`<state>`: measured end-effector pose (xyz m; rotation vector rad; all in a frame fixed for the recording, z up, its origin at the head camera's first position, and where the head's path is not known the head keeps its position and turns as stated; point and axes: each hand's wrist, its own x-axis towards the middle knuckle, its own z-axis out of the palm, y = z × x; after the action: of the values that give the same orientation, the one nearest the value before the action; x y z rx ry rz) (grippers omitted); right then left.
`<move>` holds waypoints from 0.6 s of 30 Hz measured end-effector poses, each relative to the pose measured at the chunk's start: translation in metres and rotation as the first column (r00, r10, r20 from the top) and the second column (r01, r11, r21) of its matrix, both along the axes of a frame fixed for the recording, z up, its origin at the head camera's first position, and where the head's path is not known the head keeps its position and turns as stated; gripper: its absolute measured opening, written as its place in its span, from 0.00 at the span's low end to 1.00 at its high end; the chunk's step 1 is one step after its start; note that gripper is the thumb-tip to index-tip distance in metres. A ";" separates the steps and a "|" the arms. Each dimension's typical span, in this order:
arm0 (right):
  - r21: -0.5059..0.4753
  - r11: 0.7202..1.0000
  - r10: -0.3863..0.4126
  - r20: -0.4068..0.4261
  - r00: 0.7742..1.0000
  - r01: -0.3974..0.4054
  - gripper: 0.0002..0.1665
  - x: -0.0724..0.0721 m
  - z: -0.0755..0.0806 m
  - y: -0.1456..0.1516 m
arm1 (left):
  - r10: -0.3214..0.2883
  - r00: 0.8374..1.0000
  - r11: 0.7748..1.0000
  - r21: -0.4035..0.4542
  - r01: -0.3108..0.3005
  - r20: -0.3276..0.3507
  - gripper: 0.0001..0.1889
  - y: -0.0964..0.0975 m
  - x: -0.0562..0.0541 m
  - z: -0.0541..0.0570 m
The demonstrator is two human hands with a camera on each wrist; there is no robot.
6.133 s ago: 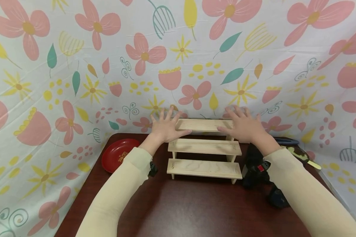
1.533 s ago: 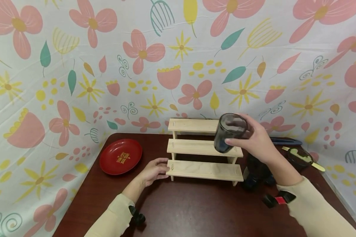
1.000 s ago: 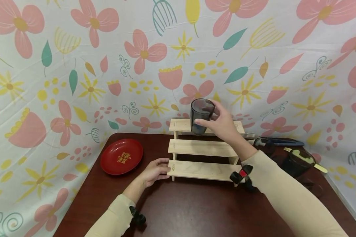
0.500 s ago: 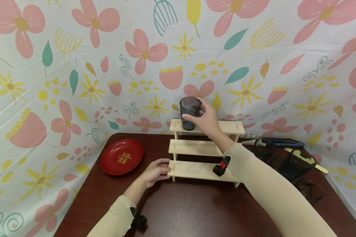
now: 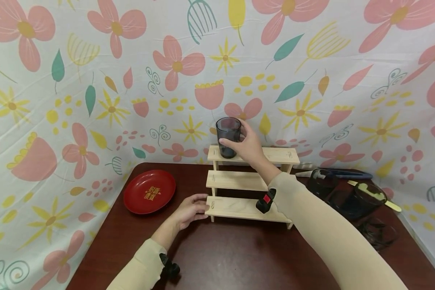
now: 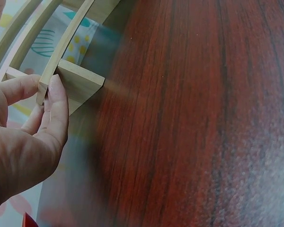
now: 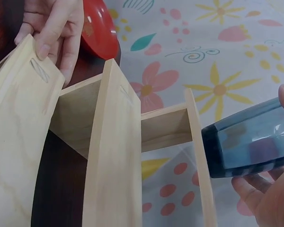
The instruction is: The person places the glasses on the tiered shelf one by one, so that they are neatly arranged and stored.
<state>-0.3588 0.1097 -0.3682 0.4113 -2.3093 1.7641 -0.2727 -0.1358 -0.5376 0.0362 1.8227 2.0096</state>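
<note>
My right hand [image 5: 251, 147] grips a dark tinted drinking glass [image 5: 227, 137] with thumb and fingers. The glass stands upright at the left end of the top tier of a three-tier wooden display stand [image 5: 235, 207]. In the right wrist view, the base of the glass [image 7: 255, 137] meets the top board, as far as I can tell. My left hand [image 5: 189, 211] holds the left end of the lowest tier. The left wrist view has the left thumb and fingers [image 6: 57, 101] pinching that board's end from both faces.
A red plate [image 5: 149, 192] with gold characters lies left of the stand. To the right are several more dark glasses [image 5: 322, 183], a clear glass [image 5: 378, 233], a long blue object [image 5: 351, 175] and a fork with a yellow handle [image 5: 393, 206]. A flowered cloth [image 5: 293, 72] hangs behind the table.
Both hands were spread over the top tier at first. Then the right hand brought the glass from the right to the top tier's left end, while the left hand has kept hold of the lowest tier.
</note>
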 end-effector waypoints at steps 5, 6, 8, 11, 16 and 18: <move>-0.004 1.000 0.013 0.036 0.999 -0.013 0.58 0.006 -0.003 0.007 | 0.005 1.000 1.000 -0.005 -0.005 0.006 0.31 0.000 -0.001 -0.001; -0.002 1.000 0.014 0.039 0.999 -0.014 0.58 0.008 -0.004 0.010 | 0.007 1.000 1.000 -0.004 -0.007 0.009 0.31 0.000 -0.001 -0.001; 0.011 1.000 0.016 0.038 0.999 -0.017 0.59 0.013 -0.005 0.015 | 0.006 1.000 1.000 -0.003 -0.006 0.005 0.31 0.000 -0.001 -0.002; 0.029 0.999 0.033 0.036 0.999 -0.034 0.58 0.023 -0.005 0.024 | 0.007 1.000 1.000 -0.003 -0.007 0.000 0.31 0.000 0.000 -0.002; 0.045 0.996 0.081 0.038 0.996 -0.083 0.57 0.046 -0.002 0.046 | 0.008 1.000 1.000 -0.008 -0.008 -0.003 0.31 0.000 0.000 -0.001; 0.049 0.994 0.093 0.036 0.995 -0.095 0.56 0.056 -0.001 0.056 | 0.006 1.000 1.000 -0.010 -0.007 -0.006 0.31 0.000 0.000 -0.001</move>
<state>-0.3027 0.1652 -0.3692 0.5104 -2.3990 1.7705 -0.2722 -0.1355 -0.5384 0.0334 1.8387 2.0068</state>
